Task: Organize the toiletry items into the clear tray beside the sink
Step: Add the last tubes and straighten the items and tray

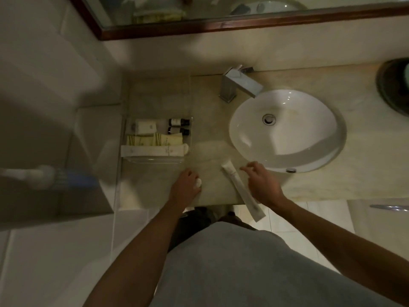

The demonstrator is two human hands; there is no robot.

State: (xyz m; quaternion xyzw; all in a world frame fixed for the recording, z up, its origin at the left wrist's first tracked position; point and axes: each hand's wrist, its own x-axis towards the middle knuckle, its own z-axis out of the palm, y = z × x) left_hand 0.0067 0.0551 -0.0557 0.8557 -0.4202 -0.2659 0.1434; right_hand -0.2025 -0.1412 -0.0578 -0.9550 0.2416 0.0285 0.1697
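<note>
A clear tray (155, 160) sits on the counter left of the sink (287, 131). It holds a white bottle (145, 127), two dark bottles (178, 122), yellow-green tubes (155, 139) and a long white packet (152, 150). My left hand (184, 187) rests near the counter's front edge, fingers curled around a small white round item (198, 182). My right hand (261, 182) hovers with fingers apart just right of a long white packet (241, 189) that lies diagonally and overhangs the counter's front edge. The hand holds nothing.
A square chrome faucet (240, 84) stands behind the sink. A dark round object (392, 87) sits at the counter's far right. A wood-framed mirror (221, 25) hangs above. A white and blue item (51, 177) lies blurred at the left.
</note>
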